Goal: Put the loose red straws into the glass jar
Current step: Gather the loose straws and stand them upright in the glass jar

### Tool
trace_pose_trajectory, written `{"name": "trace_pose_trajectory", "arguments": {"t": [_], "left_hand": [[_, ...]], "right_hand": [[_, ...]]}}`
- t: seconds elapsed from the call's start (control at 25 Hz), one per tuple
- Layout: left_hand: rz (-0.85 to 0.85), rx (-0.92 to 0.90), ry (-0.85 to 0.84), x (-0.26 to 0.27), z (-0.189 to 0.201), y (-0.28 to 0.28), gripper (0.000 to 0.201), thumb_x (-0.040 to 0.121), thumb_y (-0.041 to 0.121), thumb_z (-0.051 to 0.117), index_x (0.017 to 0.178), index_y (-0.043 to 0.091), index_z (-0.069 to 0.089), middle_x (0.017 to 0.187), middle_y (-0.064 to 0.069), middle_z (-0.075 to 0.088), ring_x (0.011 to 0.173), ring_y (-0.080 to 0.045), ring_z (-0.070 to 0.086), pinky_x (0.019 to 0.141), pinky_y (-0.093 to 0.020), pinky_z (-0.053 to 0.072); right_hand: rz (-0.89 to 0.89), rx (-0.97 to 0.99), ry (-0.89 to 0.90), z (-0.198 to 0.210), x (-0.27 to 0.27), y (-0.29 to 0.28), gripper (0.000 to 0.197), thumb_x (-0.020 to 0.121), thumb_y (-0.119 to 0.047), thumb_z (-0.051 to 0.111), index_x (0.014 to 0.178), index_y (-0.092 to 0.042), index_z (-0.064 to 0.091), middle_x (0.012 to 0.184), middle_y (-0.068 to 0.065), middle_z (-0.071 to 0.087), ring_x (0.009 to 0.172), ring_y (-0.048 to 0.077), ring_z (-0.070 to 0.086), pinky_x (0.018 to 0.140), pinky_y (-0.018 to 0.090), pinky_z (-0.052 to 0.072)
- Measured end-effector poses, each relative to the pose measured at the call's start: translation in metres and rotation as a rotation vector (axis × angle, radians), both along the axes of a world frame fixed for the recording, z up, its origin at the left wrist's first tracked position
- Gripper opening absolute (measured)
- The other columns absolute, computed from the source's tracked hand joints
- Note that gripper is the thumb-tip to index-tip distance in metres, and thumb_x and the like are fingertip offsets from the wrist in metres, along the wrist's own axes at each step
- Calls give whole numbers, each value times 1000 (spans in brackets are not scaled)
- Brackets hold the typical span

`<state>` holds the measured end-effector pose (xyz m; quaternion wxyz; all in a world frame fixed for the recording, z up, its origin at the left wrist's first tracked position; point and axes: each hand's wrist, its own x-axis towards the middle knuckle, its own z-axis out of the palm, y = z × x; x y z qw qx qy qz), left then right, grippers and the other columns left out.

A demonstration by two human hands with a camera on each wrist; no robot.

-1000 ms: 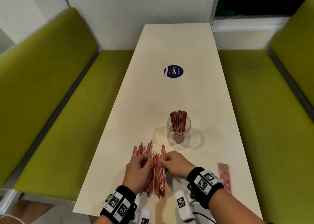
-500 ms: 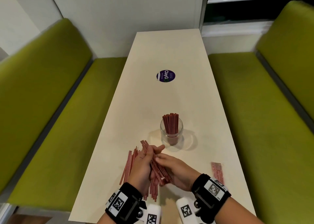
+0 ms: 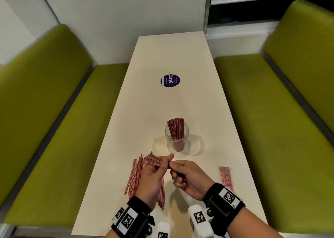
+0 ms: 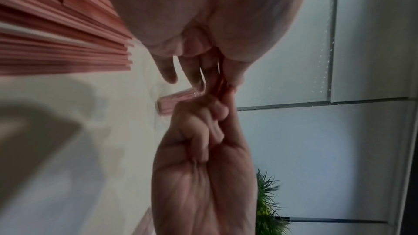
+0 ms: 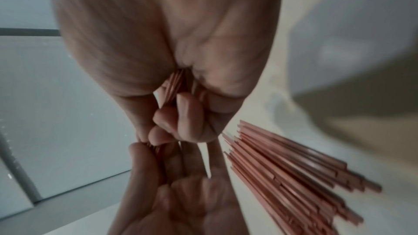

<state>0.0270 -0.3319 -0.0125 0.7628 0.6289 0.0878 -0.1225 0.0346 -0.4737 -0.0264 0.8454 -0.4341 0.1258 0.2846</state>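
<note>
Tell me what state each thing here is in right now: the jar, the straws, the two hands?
Clear glass jar: upright, lidless, partly filled with red straws standing on end.
Bunch of red straws: lifted off the table, gripped by both hands.
Loose red straws: flat on the white table.
Small separate straw bundle: flat near the right edge.
Left hand: holding the bunch.
Right hand: fingers curled round its end.

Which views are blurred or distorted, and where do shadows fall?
Head view: sharp, wide-angle bowing at the green benches; clear glass jar casts soft shadows on the cream table. Left wrist view: near fan of loose red straws smeared, left hand soft. Right wrist view: right hand blurred, dark shadow on the table's far right.
</note>
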Motion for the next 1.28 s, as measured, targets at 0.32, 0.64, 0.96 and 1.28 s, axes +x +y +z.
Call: {"name": "trace_pose_trajectory", "arguments": {"t": [0.32, 0.64, 0.96, 1.28], "left_hand": [[41, 187, -69, 17, 9, 27, 14, 97, 14, 60, 94, 3, 69, 89, -12, 74, 80, -24, 70, 75, -36, 57], [-205, 422, -101, 15, -5, 50, 7, 90, 13, 71, 86, 12, 77, 67, 3, 69, 58, -5, 56, 61, -23, 46], [-275, 417, 46, -11, -30, 74, 37, 104, 16, 45, 69, 20, 55, 60, 4, 49, 49, -10, 39, 48, -25, 33], [41, 378, 133, -19, -32, 85, 25, 106, 14, 39, 96, 6, 60, 60, 6, 49, 46, -4, 41, 46, -18, 36]], "right_hand": [[97, -257, -152, -1, -4, -5, 13, 96, -12, 64, 90, -4, 72, 60, 4, 49, 48, 13, 35, 48, 23, 28], [15, -467, -178, 2, 6, 0, 25, 84, -12, 79, 88, -9, 55, 61, 14, 64, 43, 16, 47, 40, 22, 33], [6, -507, -200, -2, 11, 19, 38, 97, -48, 58, 99, -10, 60, 71, 19, 68, 57, 27, 64, 47, 30, 49], [827, -1581, -510, -19, 17, 60, 35, 96, -45, 54, 87, -11, 59, 81, 4, 56, 78, 26, 63, 67, 32, 48]]}}
